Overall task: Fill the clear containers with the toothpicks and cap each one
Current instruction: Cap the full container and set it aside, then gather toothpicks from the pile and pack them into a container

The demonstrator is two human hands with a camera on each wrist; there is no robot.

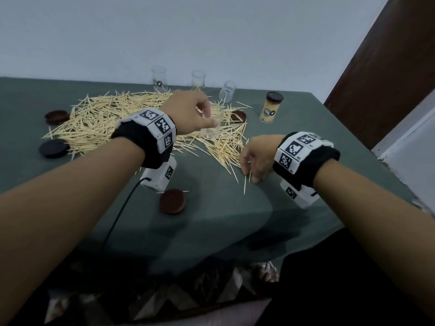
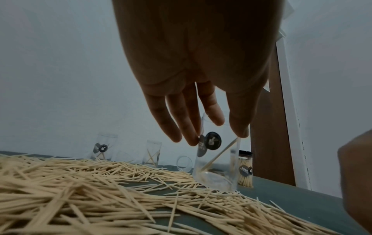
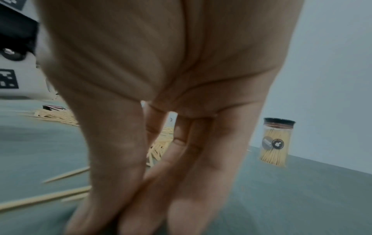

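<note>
A wide pile of toothpicks (image 1: 106,123) (image 2: 80,190) covers the green cloth. My left hand (image 1: 207,116) (image 2: 217,132) grips a clear container (image 1: 211,128) (image 2: 217,159) from above, tilted at the pile's right end, with one toothpick leaning inside. My right hand (image 1: 250,177) (image 3: 141,214) points down at the cloth near the pile's front edge. Its thumb and fingertips are drawn together on a loose toothpick (image 1: 250,176). The wrist view there is blurred. A filled, capped container (image 1: 270,108) (image 3: 275,143) stands at the right.
Two open clear containers (image 1: 159,78) (image 1: 198,80) stand at the back, and a third (image 1: 227,90) tilts beside them. Dark lids lie at the left (image 1: 57,116) (image 1: 53,148), near my left wrist (image 1: 173,201) and behind the held container (image 1: 239,116). The table edge and a brown door (image 1: 388,67) are on the right.
</note>
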